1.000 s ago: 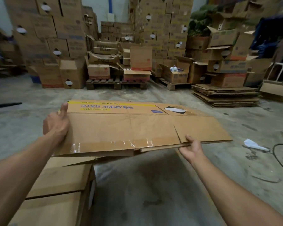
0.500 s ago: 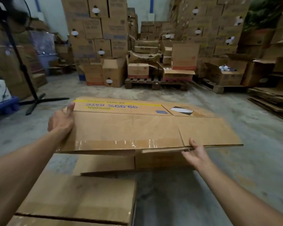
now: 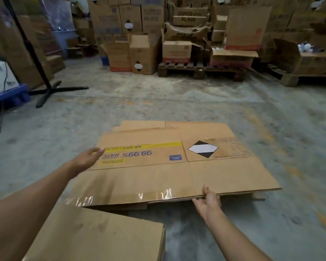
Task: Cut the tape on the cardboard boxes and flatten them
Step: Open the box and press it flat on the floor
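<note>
Head view showed a flattened cardboard box (image 3: 158, 172) lying over another flat sheet of cardboard (image 3: 196, 127) on the concrete floor (image 3: 177, 102), its printed face up with a yellow band and a black-and-white diamond label. A strip of clear tape (image 3: 120, 197) ran along its near edge. The left hand (image 3: 87, 158) lay at the box's left edge with fingers stretched out and relaxed, gripping nothing. The right hand (image 3: 208, 201) held the near edge of the box, thumb on top and fingers curled beneath. Another brown box (image 3: 102, 236) stood close in front of the person, its far corner under the flattened box's near left edge. Farther off stood a wooden pallet (image 3: 199, 69) carrying cartons, stacks of boxes (image 3: 130, 17) behind it, and a black stand (image 3: 45, 87) with spread feet at the left.
</note>
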Action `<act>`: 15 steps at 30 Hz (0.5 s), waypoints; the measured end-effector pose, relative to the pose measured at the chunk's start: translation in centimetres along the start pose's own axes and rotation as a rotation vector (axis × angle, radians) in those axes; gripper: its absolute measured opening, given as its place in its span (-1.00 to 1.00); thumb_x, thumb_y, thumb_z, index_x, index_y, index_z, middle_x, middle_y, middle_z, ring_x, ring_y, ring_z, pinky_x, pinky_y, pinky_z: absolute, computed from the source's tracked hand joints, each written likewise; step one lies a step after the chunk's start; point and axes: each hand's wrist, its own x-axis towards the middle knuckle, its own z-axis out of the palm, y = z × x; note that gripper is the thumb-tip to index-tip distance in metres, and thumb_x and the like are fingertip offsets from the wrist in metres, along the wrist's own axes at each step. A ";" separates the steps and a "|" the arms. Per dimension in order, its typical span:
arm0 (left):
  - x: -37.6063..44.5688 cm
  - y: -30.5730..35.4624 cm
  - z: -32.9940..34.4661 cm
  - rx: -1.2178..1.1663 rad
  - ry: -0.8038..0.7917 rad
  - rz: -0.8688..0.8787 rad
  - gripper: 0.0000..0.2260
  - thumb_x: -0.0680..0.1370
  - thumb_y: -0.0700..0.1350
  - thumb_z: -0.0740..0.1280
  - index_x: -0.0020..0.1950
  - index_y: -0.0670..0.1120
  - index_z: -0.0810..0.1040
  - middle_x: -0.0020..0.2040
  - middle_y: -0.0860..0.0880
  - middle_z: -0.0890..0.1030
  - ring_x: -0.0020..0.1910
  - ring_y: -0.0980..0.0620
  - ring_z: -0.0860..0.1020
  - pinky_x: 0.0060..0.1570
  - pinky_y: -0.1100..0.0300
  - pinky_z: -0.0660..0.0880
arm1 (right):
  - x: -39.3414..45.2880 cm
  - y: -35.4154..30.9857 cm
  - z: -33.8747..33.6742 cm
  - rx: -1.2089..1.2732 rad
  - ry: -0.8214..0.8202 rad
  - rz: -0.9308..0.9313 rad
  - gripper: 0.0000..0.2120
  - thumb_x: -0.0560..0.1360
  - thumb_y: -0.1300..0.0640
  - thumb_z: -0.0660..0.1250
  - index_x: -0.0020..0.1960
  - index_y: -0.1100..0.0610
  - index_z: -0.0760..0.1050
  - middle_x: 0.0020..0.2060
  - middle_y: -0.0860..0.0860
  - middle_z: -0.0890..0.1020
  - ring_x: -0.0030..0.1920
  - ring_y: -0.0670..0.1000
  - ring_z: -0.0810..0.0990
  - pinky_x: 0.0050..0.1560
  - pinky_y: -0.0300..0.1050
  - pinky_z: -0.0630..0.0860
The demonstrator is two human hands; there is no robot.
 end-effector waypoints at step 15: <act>0.8 -0.6 8.6 -0.699 -0.115 -0.514 -0.38 0.64 0.18 0.18 0.61 -0.02 0.06 0.61 -0.07 0.03 0.51 -0.33 0.19 0.37 -0.35 0.22 | 3.5 3.5 2.6 -0.010 0.193 -0.094 -0.55 0.61 0.31 0.24 0.46 0.15 0.25 0.41 0.15 0.36 0.25 0.17 0.45 0.26 0.43 0.35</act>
